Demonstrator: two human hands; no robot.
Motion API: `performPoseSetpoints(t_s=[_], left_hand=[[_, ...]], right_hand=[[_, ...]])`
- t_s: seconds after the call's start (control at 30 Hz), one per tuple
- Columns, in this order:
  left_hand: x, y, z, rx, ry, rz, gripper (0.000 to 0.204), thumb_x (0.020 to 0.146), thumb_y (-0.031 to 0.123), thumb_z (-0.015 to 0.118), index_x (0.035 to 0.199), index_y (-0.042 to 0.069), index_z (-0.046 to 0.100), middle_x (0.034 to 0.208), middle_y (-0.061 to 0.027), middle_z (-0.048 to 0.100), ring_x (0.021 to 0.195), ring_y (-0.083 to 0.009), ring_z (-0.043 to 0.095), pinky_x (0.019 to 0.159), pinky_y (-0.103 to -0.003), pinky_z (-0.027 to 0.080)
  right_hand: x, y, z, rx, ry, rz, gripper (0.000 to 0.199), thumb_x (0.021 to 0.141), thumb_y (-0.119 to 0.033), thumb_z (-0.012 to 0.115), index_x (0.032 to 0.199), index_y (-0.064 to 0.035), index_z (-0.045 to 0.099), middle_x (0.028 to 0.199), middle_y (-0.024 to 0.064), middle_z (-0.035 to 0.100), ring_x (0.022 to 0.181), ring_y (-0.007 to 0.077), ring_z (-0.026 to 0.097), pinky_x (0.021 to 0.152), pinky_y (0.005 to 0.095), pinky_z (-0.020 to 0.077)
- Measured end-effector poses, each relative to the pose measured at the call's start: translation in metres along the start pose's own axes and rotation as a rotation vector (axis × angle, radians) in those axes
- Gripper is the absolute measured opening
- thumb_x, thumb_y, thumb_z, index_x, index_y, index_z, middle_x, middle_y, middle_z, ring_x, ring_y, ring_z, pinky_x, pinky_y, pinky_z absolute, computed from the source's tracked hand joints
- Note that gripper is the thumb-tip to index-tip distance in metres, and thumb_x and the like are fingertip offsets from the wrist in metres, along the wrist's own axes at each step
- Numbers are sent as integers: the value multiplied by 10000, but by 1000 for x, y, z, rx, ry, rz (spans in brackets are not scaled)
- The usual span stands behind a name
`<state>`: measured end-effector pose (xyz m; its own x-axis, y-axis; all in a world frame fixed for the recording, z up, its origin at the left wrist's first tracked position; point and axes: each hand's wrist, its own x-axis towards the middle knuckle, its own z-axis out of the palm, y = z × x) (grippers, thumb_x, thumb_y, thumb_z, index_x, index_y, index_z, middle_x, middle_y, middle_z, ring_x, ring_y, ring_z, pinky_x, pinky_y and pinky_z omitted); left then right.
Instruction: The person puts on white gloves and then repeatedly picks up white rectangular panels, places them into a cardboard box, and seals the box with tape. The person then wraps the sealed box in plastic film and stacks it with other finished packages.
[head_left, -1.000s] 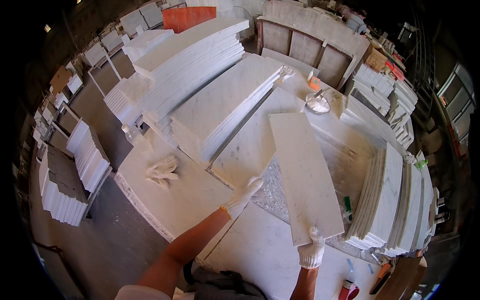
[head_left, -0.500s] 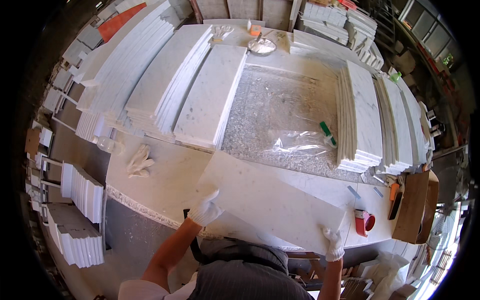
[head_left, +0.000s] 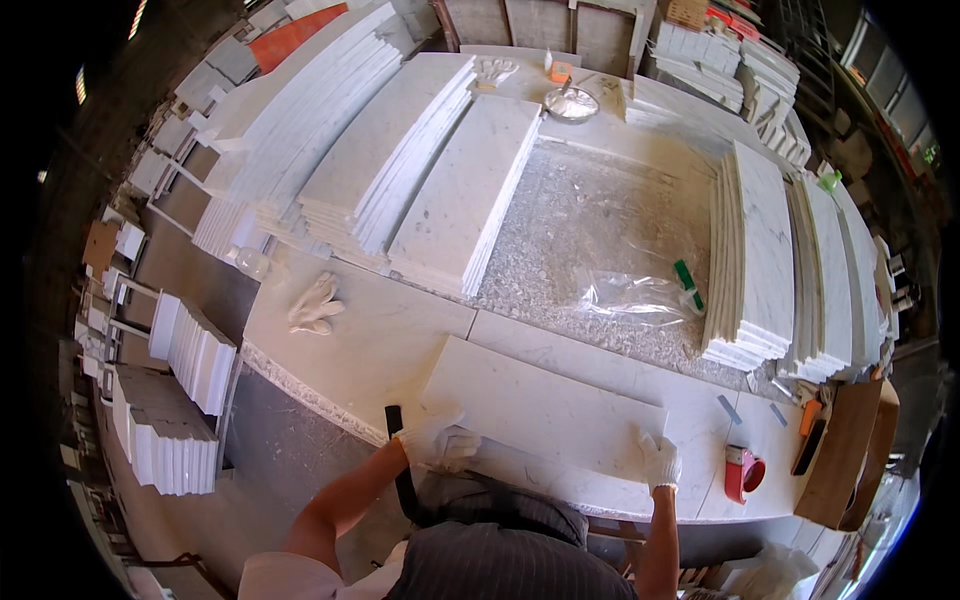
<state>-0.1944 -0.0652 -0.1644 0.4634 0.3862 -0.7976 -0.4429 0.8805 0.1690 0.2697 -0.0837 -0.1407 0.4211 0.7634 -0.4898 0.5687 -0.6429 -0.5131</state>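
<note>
the right hand (head_left: 660,462), in a white glove, pinches the right end of a long white marble slab (head_left: 545,405), thumb on top. the left hand (head_left: 438,440), gloved too, is at the slab's near left corner with bent fingers; i cannot tell if it grips the stone. the slab is over the near side of the counter (head_left: 395,345). to its right sit a red tape dispenser (head_left: 737,472) and an open brown cardboard box (head_left: 840,465). farther in, a clear plastic bag (head_left: 635,298) lies flat, with a stack of marble slabs (head_left: 767,255) to its right. at the far side, a metal bowl (head_left: 572,112) of white powder sits near a little orange box (head_left: 561,72).
</note>
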Motion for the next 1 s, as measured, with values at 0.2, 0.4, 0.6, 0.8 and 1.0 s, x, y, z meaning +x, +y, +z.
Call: performPoseSetpoints(t_s=[0.2,0.4,0.6,0.8,1.0], left_hand=[[-23,46,89,1051,50,-55,422,985,426,618,1048,8,642,909,-103,696,835,-170,678,777,-311,547],[98,73,177,1318,468,855,607,852,547,723,1092,-4,636,1085,-182,657,1013,-313,635,886,-435,495],[192,92,263,1378,936,1061,701,773,545,778,1162,-24,651,1131,-209,671,1047,-366,646,917,-473,495],[216,117,250,1060,531,1072,347,858,307,735,1099,58,714,970,-103,737,843,-221,697,784,-370,547],[175,138,226,859,452,1287,134,949,134,655,1003,27,714,913,-92,720,821,-152,656,773,-299,524]], right_hand=[[31,-5,-29,-693,-166,-128,683,925,-657,455,916,-51,769,890,226,718,848,407,699,780,487,534],[28,1,-32,-536,52,-249,499,941,-493,568,837,-40,748,795,188,713,733,371,694,670,448,528],[43,-96,-80,125,464,-461,148,887,-158,729,985,-47,719,938,147,734,841,333,710,757,366,554],[165,-151,-58,304,549,-629,388,935,-120,660,1309,-39,599,1223,227,652,1093,377,655,914,411,530],[257,-163,-34,-135,464,-411,510,888,-275,674,1341,-62,579,1216,216,641,1097,393,635,928,474,515]])
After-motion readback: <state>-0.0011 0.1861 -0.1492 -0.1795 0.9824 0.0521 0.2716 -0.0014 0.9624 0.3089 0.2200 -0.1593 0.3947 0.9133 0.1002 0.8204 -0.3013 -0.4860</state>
